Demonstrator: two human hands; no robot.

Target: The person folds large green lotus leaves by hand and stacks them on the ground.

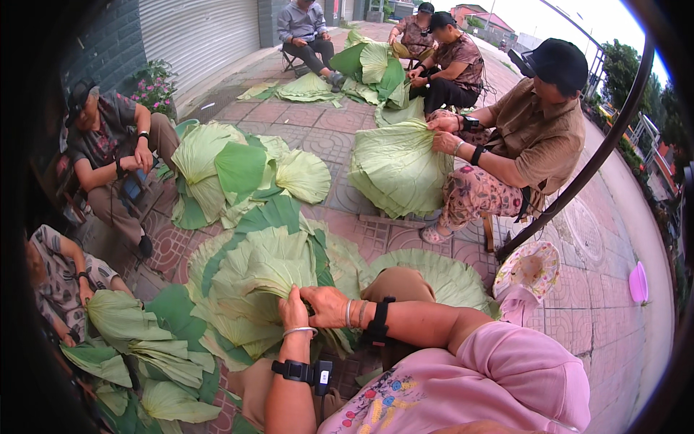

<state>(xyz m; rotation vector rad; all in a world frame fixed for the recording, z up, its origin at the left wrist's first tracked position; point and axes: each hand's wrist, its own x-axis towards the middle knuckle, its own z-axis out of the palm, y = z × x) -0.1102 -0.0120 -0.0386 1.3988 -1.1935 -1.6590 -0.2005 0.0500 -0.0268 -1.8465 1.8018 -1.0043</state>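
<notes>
Gathered in front of my lap is a stack of large pale-green lotus leaves (pixel 263 263), spread away from me like a fan. My left hand (pixel 294 312) pinches the near edge of the stack, thumb up. Right beside it, my right hand (pixel 328 306) grips the same edge with its fingers curled; the fingertips are partly hidden. Darker green leaf surfaces (pixel 279 214) show behind and beside the stack. Another wide pale lotus leaf (pixel 450 276) lies on the paving beyond my right knee.
A co-worker (pixel 547 130) at the right holds a leaf bundle (pixel 401 168). More leaf piles lie at the left (pixel 162 352) and ahead (pixel 233 168), with seated people around them. A dark pole (pixel 585 173), a patterned hat (pixel 528 268) and a pink basin (pixel 638 282) are on the right.
</notes>
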